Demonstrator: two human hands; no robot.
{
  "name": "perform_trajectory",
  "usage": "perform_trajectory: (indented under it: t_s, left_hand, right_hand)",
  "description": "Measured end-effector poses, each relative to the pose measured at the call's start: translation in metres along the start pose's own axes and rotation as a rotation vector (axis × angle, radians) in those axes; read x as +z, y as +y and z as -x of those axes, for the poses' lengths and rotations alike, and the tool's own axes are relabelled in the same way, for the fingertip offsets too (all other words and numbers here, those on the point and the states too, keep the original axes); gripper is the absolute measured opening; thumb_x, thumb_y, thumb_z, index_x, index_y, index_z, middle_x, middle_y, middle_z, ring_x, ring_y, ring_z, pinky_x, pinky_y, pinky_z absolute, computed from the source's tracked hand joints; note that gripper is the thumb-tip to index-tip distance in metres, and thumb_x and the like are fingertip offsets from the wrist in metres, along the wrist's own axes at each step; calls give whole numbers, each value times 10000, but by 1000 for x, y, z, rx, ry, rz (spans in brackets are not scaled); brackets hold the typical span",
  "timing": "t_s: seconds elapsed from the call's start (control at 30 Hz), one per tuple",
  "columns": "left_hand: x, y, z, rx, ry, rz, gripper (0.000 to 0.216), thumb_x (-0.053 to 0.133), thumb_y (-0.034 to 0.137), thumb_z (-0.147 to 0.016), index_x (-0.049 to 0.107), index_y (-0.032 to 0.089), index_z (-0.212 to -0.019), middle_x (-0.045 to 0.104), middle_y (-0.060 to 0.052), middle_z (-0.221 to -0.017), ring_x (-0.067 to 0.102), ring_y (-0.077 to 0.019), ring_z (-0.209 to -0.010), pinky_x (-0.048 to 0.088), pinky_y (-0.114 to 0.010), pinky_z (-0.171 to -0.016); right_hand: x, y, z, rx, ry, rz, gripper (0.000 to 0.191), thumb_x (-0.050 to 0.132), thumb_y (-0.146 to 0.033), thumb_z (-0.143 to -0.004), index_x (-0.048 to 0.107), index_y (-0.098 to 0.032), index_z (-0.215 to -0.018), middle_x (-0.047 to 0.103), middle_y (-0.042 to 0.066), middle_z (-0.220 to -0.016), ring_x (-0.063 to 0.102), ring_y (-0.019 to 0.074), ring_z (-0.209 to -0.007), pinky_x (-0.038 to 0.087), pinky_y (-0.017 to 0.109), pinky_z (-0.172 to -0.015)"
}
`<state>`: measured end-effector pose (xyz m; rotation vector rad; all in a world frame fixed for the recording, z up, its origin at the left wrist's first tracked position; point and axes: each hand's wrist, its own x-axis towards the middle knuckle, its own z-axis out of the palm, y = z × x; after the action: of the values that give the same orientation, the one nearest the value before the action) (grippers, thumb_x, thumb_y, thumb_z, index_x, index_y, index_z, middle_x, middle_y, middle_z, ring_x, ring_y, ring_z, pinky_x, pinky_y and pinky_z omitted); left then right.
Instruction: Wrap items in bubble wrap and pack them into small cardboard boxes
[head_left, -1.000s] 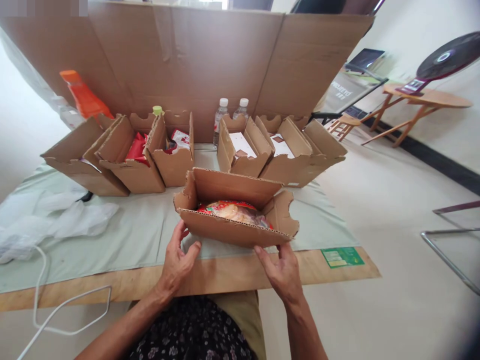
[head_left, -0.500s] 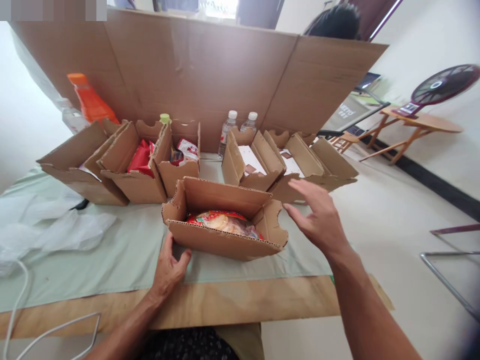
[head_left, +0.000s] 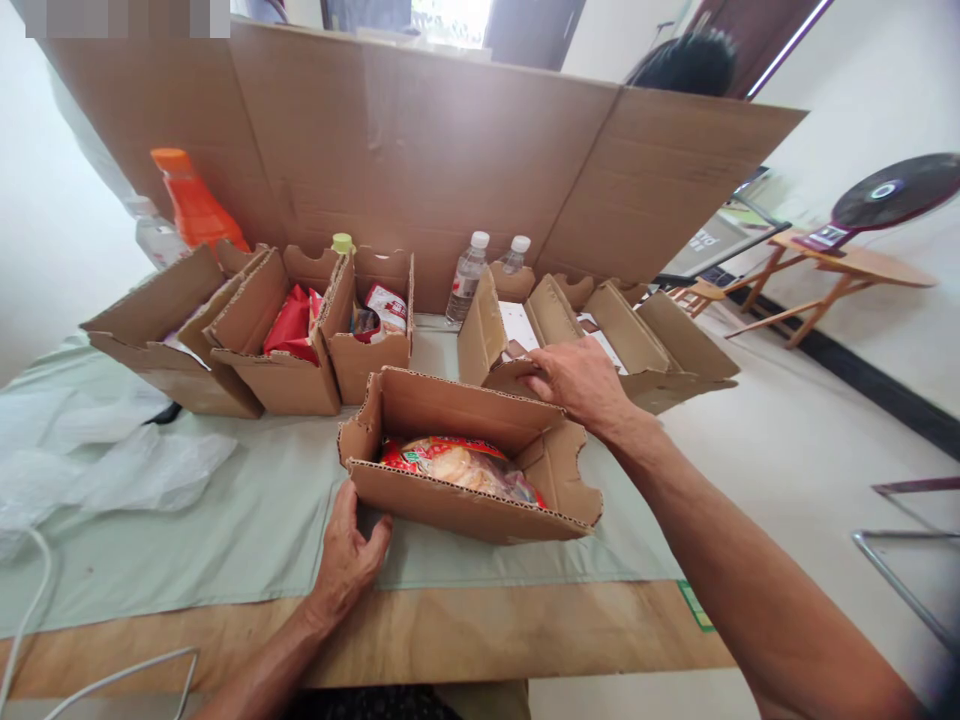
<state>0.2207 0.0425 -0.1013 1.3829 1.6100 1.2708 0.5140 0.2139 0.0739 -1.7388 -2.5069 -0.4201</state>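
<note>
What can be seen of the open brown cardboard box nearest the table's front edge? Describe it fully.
The oblong, open-topped brown corrugated cardboard box shows fluted cut edges, two long walls and notched short ends. It appears to rest on the pale green cloth, slightly askew, right end nearer the camera. Inside lies a red-and-clear plastic packet with pale contents. The left hand is at the box's near left corner, contact unclear; the right hand is beyond its far wall.

The front box [head_left: 465, 514] is matt cardboard, its packet [head_left: 456, 466] glossy plastic.
</note>
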Motion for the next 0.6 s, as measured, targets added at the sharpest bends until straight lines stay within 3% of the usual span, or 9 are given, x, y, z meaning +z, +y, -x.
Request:
perform_trajectory:
  t_s: [0.17, 0.3, 0.4, 0.5, 0.6]
  left_hand:
    - [0, -2, 0, 29, -16, -27, 430, 611, 342, -836, 583, 183, -1234, 659, -81, -1073, 633, -235, -885, 511, -298, -644]
    - [-1, -4, 0, 64, 6, -26, 470, 587, 336, -853, 557, 177, -1294, 658, -111, -1187, 641, -272, -1043, 551, -344, -760]
    - [-3, -2, 0, 53, -13, -7, 515, 599, 319, -841, 539, 179, -1333, 647, -117, -1247, 636, -275, -1089, 552, -333, -765]
    - [-6, 3, 1, 11, -19, 8, 523, 620, 319, -820, 547, 180, -1320, 650, -104, -1218, 642, -250, -1010, 538, -302, -707]
    - [-7, 11, 2, -19, -15, 29, 524, 628, 331, -811, 553, 179, -1307, 657, -90, -1180, 639, -233, -962, 533, -293, -690]
  right_hand:
    - [-8, -3, -4, -44, 24, 41, 139, 707, -258, -854, 770, -174, -947, 796, 116, -926, 682, 286, -891, 384, 416, -859]
    - [-19, 4, 29, -30, 360, -148, 206, 688, -308, -896, 758, -209, -1062, 785, 107, -1117, 680, 298, -1066, 431, 448, -961]
    - [-10, 4, 83, 240, 549, -464, 216, 634, -373, -944, 761, -227, -1039, 792, 80, -1050, 715, 255, -997, 495, 433, -974]
    - [20, -20, 139, 477, 441, -854, 305, 642, -480, -924, 765, -228, -1047, 799, 58, -1001, 735, 232, -907, 571, 384, -868]
    - [56, -60, 174, 518, 303, -1182, 455, 596, -600, -927, 773, -208, -1078, 804, 81, -1044, 742, 260, -951, 600, 379, -829]
